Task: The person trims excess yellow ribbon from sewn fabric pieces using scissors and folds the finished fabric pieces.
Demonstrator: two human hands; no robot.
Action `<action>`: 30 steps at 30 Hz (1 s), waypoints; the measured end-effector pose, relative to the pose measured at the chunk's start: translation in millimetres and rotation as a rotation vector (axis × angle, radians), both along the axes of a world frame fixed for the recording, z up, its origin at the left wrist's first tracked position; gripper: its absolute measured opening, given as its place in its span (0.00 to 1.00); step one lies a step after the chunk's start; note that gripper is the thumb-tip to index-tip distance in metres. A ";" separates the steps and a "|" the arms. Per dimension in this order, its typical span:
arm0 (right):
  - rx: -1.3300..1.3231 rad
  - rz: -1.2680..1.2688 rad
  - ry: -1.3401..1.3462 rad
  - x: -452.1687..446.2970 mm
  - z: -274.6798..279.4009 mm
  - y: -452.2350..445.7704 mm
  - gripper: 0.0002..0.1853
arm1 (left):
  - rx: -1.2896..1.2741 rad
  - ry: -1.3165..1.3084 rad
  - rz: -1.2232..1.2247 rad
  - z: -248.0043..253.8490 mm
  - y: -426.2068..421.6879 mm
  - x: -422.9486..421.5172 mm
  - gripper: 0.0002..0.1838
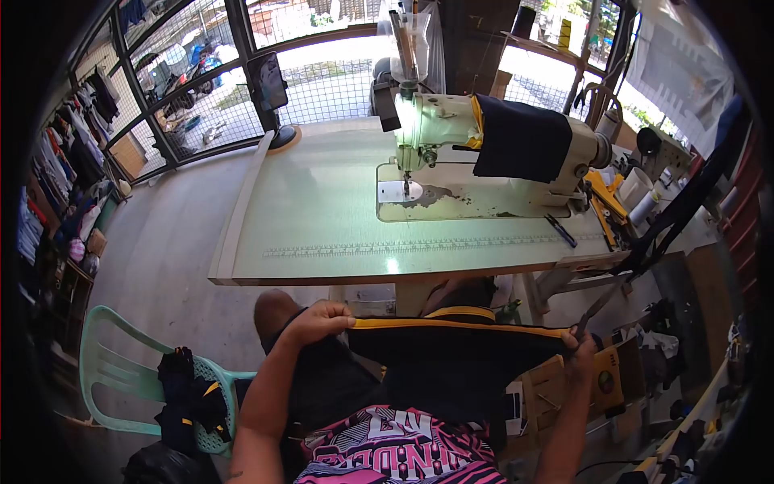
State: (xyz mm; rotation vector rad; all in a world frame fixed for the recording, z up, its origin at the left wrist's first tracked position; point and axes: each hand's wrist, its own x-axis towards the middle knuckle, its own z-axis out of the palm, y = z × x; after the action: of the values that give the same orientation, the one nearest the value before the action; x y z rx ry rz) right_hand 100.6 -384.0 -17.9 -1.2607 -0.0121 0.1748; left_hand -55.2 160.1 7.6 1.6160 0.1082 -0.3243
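My left hand [322, 320] pinches one end of a black cloth [451, 355] with a yellow edging strip along its top. My right hand [579, 348] grips the other end, so the yellow edge stretches almost straight between both hands. The cloth hangs over my lap, in front of the sewing table [322, 210]. A dark, pointed blade-like shape [598, 303] rises by my right hand; I cannot tell whether the hand holds it. Another yellow-edged fold [463, 311] shows just behind the cloth.
On the table stands a sewing machine [451, 121], draped with dark cloth [524, 137]. A pen [562, 231] lies near a printed ruler scale [387, 247]. To the left, a green plastic chair [121, 367] holds dark garments [189, 395]. Cardboard boxes [609, 375] sit at right.
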 end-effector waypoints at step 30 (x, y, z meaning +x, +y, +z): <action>-0.290 -0.136 -0.051 30.9 -71.8 7.8 0.09 | 0.480 0.005 0.028 -33.0 1.0 27.8 0.17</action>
State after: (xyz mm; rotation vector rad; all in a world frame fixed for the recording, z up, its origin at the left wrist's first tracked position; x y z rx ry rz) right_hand 131.5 -376.2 -89.7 -1.5495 0.0561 0.0266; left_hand -27.4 161.1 -25.4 2.0865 0.2250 -0.2944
